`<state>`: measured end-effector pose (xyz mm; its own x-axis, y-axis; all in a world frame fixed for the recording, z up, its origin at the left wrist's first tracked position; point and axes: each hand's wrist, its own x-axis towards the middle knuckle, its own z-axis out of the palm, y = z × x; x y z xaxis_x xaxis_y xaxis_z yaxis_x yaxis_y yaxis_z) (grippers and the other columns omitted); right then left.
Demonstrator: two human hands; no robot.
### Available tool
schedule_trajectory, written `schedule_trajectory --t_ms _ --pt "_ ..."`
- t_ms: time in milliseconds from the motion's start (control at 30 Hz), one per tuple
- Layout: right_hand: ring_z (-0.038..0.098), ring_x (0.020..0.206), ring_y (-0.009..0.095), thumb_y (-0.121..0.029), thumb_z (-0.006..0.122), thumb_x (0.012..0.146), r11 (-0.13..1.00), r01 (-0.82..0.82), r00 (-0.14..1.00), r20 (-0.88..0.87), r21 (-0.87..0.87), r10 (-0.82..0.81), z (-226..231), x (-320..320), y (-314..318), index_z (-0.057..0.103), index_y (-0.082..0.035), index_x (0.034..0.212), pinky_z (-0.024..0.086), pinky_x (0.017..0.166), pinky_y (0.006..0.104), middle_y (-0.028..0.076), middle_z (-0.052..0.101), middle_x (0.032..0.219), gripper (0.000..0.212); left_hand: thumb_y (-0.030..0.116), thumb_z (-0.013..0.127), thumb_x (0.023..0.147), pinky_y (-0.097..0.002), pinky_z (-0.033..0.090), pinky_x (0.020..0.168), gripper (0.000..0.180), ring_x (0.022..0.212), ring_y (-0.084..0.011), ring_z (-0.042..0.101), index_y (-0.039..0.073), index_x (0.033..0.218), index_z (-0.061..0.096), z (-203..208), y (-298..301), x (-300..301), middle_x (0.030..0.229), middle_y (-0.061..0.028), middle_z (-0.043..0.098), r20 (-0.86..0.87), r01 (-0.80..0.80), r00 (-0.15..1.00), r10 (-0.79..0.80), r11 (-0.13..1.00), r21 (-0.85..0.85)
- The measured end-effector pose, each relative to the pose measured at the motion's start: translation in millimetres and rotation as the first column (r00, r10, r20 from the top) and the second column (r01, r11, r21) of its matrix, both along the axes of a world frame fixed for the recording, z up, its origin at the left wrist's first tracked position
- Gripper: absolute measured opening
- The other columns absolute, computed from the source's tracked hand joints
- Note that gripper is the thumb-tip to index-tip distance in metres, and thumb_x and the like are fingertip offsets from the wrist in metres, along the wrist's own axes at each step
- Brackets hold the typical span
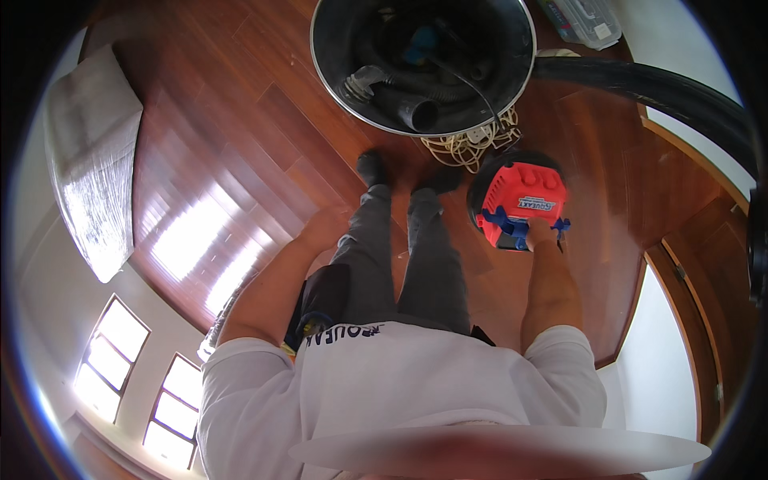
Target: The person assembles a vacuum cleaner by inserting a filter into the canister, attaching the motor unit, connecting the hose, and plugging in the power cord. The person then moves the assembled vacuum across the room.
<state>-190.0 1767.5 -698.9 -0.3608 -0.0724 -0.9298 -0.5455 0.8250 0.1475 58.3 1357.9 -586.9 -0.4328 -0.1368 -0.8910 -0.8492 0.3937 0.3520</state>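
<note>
A red machine head with a round black base and blue fittings [524, 182] sits on the wooden floor at my right. My right hand [544, 232] is down at its near side, closed round the blue handle; part of the fingers is hidden. Beside my left knee is my left hand [322, 227], small and soft in the picture, with its fingers loosely out and no object showing in it. Ahead of my feet stands a big black drum with a metal rim [314, 60]. Inside it lie a black hose [400, 104], a grey hose end [364, 82] and a blue part [422, 44].
Coiled cream cord [464, 148] lies against the drum's near side. A thick black hose [648, 80] arches away to the right. At the far right is a clear plastic box [590, 22]. A plastic-wrapped panel [96, 152] is at the left, and a wooden door [696, 280] is at the right.
</note>
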Motion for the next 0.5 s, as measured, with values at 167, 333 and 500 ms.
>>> schedule_trajectory --t_ms 167,333,500 --pt "0.050 0.106 0.028 -0.009 0.048 0.076 0.981 0.152 0.988 0.024 -0.123 -0.151 9 4 9 0.052 -0.014 0.111 0.038 0.088 0.0432 0.012 0.053 0.112 0.036 0.018 0.055 0.075 -0.0365 0.039 0.087 0.041 0.103 -0.0323 0.050 0.000 0.112 0.051 5 16 -11 0.109 -0.0205 0.053 -0.060 -0.144 0.987 0.148 0.988 0.059" --pt "0.049 0.104 0.032 -0.008 0.055 0.071 0.881 0.321 0.943 0.025 -0.348 -0.333 33 2 -4 0.051 -0.007 0.112 0.040 0.088 0.0379 0.017 0.052 0.111 0.041 0.018 0.055 0.076 -0.0360 0.038 0.089 0.042 0.105 -0.0321 0.048 0.001 0.114 0.049 20 13 -32 0.113 -0.0195 0.051 -0.153 -0.012 0.988 0.017 0.999 0.033" --pt "0.047 0.104 0.034 -0.011 0.059 0.071 0.714 0.259 0.932 -0.026 -0.651 -0.362 82 -20 -73 0.050 -0.003 0.111 0.039 0.088 0.0386 0.020 0.050 0.110 0.042 0.016 0.054 0.077 -0.0340 0.040 0.086 0.039 0.099 -0.0298 0.051 0.003 0.113 0.050 42 -1 -75 0.107 -0.0175 0.053 -0.275 -0.030 0.960 0.047 0.997 0.064"
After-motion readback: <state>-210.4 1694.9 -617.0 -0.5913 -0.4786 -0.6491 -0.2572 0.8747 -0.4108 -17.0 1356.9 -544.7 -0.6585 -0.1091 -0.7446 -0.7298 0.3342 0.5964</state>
